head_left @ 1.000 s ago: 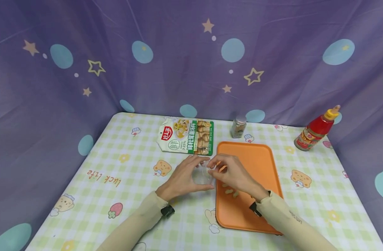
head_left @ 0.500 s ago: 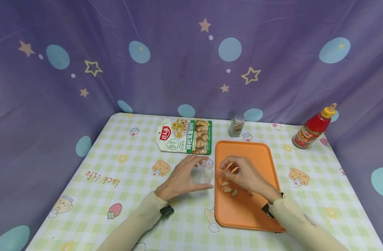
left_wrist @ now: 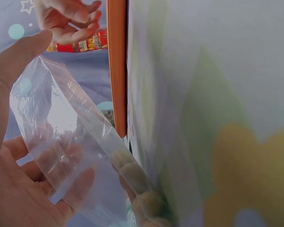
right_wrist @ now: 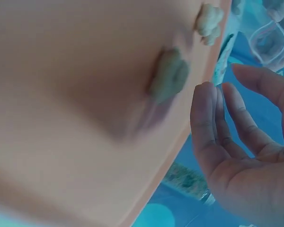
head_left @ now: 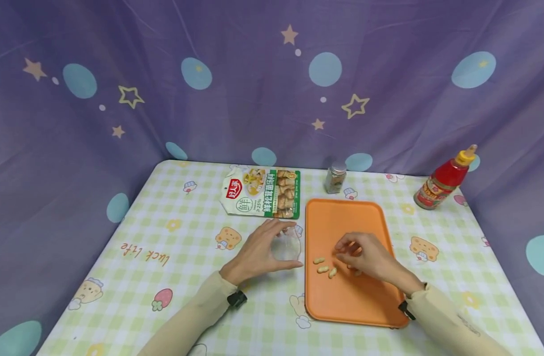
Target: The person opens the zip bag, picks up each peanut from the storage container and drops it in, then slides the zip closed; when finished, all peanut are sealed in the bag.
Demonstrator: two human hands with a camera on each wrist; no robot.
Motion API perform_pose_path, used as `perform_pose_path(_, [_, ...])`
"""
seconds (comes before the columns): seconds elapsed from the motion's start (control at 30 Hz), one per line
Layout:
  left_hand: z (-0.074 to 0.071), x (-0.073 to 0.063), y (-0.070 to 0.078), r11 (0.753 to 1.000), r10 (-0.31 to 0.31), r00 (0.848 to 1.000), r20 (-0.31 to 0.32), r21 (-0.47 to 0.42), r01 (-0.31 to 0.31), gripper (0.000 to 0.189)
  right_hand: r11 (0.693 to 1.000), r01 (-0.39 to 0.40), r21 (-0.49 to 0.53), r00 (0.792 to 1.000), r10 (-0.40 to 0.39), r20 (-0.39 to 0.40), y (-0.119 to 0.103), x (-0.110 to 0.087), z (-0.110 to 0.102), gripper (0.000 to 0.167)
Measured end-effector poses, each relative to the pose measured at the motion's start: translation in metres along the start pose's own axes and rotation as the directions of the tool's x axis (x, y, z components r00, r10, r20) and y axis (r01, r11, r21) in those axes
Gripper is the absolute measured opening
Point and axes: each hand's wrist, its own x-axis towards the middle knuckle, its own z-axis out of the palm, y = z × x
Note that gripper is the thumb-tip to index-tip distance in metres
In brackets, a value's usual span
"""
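My left hand (head_left: 257, 251) holds a clear plastic bag (head_left: 292, 243) beside the tray's left edge, thumb and fingers spread wide with its mouth held apart. In the left wrist view, the bag (left_wrist: 61, 123) stretches between thumb and fingers, and pale rounded shapes show along its lower side. Over the orange tray (head_left: 343, 301) hovers my right hand (head_left: 365, 254), fingers loosely bent with nothing between them. Several unshelled peanuts (head_left: 323, 269) lie on the tray's left half, some partly hidden under that hand. One peanut (right_wrist: 169, 73) shows near the fingertips in the right wrist view.
A mushroom soup seasoning packet (head_left: 263, 193) lies flat behind the left hand. A small glass spice jar (head_left: 336, 179) stands behind the tray. At the back right is a red sauce bottle (head_left: 443, 183) with a yellow cap. A purple curtain (head_left: 236, 123) hangs behind the table.
My right hand has drawn back from the bag's mouth, rightward and lower over the tray, uncovering peanuts. The left hand has stayed in place holding the bag.
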Motion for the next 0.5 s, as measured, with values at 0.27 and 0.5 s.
perform_pose_path(0.27, [0.000,0.000,0.001,1.000,-0.007,1.000,0.003,-0.017,0.007,0.089,0.996,0.044,-0.080,0.999,-0.045,-0.003,0.017,-0.007,-0.007,0.009])
perform_pose_path(0.5, [0.002,-0.001,0.002,1.000,0.001,1.000,0.012,-0.028,-0.001,0.089,0.992,0.066,-0.108,0.996,-0.059,0.066,0.023,-0.010,-0.013,0.011])
